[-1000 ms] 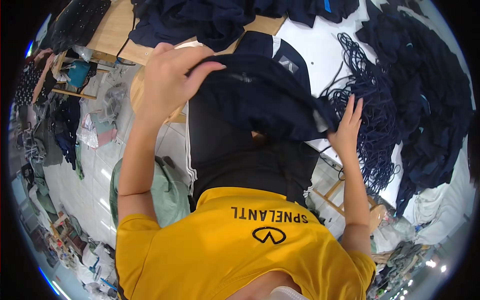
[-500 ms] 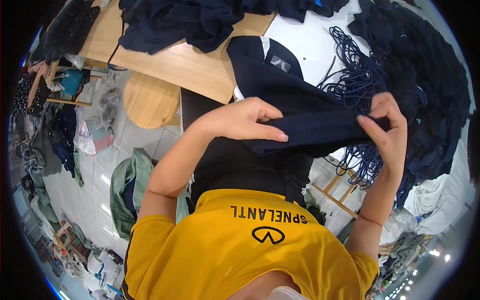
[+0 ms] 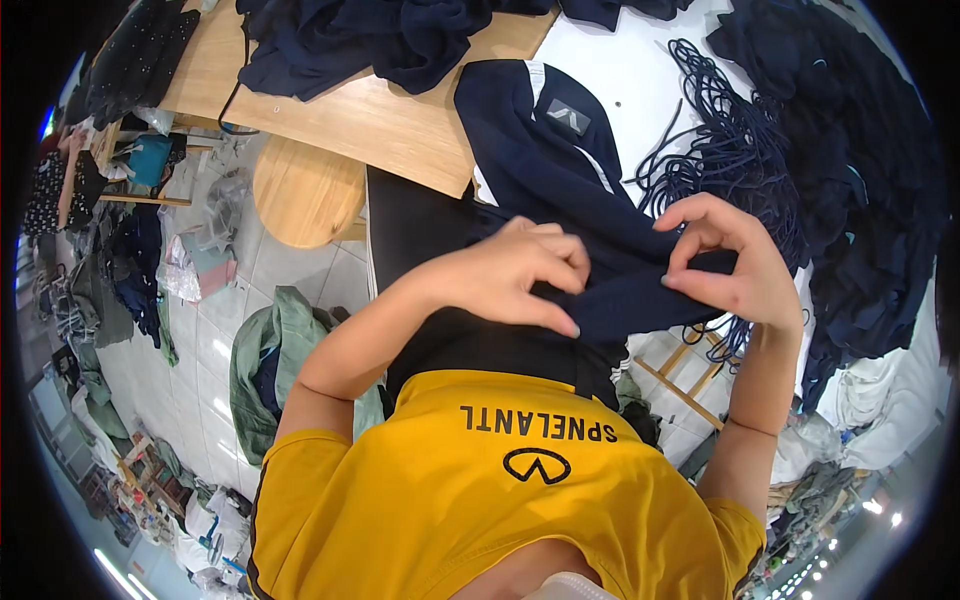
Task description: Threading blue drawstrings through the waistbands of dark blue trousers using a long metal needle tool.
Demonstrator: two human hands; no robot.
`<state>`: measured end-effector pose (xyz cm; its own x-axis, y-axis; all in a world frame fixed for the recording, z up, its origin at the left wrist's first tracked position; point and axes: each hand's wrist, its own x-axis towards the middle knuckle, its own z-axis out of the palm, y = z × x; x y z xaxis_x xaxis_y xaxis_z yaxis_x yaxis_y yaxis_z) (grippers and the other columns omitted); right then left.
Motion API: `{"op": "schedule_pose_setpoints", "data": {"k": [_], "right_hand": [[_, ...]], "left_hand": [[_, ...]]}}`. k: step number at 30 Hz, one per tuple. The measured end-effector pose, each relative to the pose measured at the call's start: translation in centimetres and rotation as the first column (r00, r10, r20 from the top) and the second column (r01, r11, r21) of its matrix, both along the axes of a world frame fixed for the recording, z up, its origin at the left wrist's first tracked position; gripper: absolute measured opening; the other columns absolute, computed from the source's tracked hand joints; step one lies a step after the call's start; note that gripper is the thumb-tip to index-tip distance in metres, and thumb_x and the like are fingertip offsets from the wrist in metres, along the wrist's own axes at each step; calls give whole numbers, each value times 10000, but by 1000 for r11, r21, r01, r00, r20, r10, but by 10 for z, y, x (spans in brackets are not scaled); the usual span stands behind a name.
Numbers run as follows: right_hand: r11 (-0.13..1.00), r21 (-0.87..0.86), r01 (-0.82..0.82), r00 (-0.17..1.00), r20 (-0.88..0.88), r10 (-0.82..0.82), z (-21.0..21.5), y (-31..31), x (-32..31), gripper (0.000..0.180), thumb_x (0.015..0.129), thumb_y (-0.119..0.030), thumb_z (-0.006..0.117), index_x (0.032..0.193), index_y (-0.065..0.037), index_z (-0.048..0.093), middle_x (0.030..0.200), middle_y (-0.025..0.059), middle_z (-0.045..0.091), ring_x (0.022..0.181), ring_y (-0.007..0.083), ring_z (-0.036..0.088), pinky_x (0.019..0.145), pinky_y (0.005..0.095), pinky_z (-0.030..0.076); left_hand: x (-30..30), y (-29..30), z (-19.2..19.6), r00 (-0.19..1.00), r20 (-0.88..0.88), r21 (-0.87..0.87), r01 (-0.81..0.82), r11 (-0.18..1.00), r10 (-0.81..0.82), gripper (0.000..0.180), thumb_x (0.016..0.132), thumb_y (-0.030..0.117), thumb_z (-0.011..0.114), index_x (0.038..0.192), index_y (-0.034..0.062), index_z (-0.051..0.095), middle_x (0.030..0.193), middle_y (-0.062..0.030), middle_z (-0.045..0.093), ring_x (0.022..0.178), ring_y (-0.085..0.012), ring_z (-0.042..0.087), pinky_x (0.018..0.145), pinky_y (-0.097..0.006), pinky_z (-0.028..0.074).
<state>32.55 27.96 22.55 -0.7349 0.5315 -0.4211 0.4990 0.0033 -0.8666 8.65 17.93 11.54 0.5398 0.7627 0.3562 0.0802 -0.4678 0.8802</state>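
Navy garment (image 3: 590,230), dark blue with a white stripe and a small grey patch near the collar, lies half on the white table (image 3: 640,60) and hangs off its near edge into both hands. Left hand (image 3: 505,275) comes in from the lower left, forearm raised, wrist bent, knuckles up; fingers curled over a fold of the garment, fingertips pressed down on the cloth, thumb hidden under it. Right hand (image 3: 730,260) comes up from the lower right, forearm nearly vertical; thumb and forefinger pinch the garment's edge, other fingers bent loosely behind, not spread. Hands are near each other, the fold stretched between them, held in front of the person's yellow shirt (image 3: 500,490).

Around the garment: a tangle of dark blue cord (image 3: 730,150) just right of it on the table, partly behind the right hand. Further right, a big pile of dark clothing (image 3: 850,180). Left of the garment, a wooden tabletop (image 3: 380,115) with another heap of navy fabric (image 3: 370,40) on it. Below that, left of the garment, a round wooden stool (image 3: 305,190) on the tiled floor (image 3: 210,340), and a green cloth bundle (image 3: 270,360). Far left clutter too small to tell.
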Motion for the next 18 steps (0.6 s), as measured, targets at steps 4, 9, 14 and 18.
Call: {"op": "schedule_pose_setpoints", "data": {"k": [4, 9, 14, 18], "right_hand": [[873, 476, 104, 995, -59, -86, 8, -7, -6, 156, 711, 35, 718, 811, -45, 630, 531, -44, 485, 492, 3, 403, 481, 182, 276], [700, 697, 159, 976, -220, -3, 12, -15, -22, 187, 684, -2, 745, 843, -59, 665, 644, -21, 541, 496, 62, 429, 476, 197, 306], [810, 576, 107, 981, -192, 8, 28, -12, -24, 661, 554, -151, 827, 1175, -86, 610, 1002, 50, 624, 822, 132, 567, 692, 220, 440], [985, 149, 84, 988, -138, -63, 38, -18, -20, 891, 532, -182, 854, 1344, -91, 499, 1183, 104, 628, 885, 200, 637, 775, 279, 497]], "left_hand": [[7, -6, -9, 973, 162, -330, 210, 920, -164, 319, 808, 318, 736, 818, 17, 631, 714, -46, 535, 695, -181, 492, 620, -285, 384], [0, 0, 17, 928, 243, -389, 361, 848, -283, 389, 844, 284, 707, 634, 23, 508, 557, -50, 423, 573, -166, 431, 599, -289, 379], [26, -15, 13, 996, 81, -184, 44, 982, -30, 434, 800, 305, 723, 601, 47, 437, 581, -53, 479, 628, -256, 507, 714, -362, 402], [20, -12, 13, 964, -33, -106, -267, 958, 265, 268, 775, 272, 723, 695, 44, 607, 684, -59, 548, 724, -268, 567, 687, -357, 410]]}}
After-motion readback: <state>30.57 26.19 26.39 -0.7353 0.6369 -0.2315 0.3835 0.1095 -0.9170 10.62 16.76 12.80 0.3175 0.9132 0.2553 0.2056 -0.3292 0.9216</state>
